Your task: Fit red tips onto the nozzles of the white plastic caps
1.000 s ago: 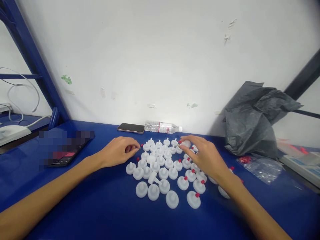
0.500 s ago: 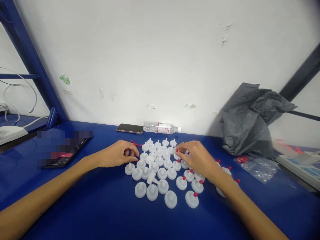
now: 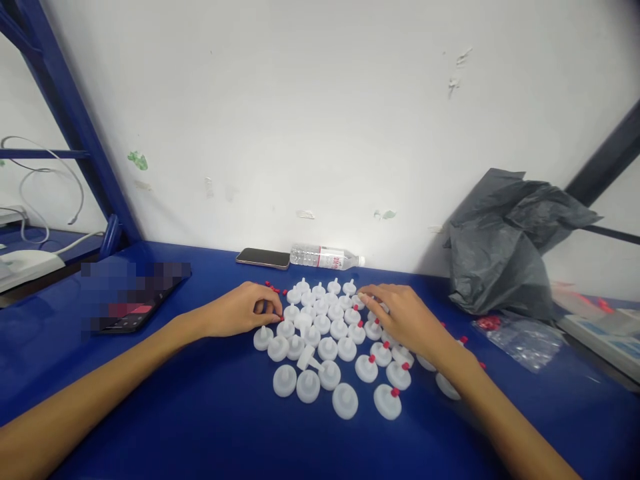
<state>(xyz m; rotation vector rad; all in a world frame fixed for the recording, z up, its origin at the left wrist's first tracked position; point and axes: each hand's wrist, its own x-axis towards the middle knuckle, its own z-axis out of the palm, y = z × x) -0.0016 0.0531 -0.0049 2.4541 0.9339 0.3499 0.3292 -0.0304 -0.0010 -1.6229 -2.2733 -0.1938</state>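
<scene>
Several white plastic caps (image 3: 320,347) with short spouts stand in a cluster on the blue table (image 3: 200,413). Those on the right carry small red tips (image 3: 395,392). My left hand (image 3: 240,312) rests curled at the cluster's left edge, fingers pinched together over something tiny I cannot make out. A few loose red tips (image 3: 273,289) lie just beyond it. My right hand (image 3: 405,317) lies over the cluster's far right part, fingertips pressed on a cap near the back row.
A phone (image 3: 263,258) and a lying water bottle (image 3: 326,257) sit by the wall. A second dark phone (image 3: 135,310) lies left. A grey plastic bag (image 3: 505,247) and a clear packet with red bits (image 3: 520,337) are at right.
My right hand has drawn back slightly from the far caps and lowered onto them. My left hand has shifted a little right toward the cluster, still curled.
</scene>
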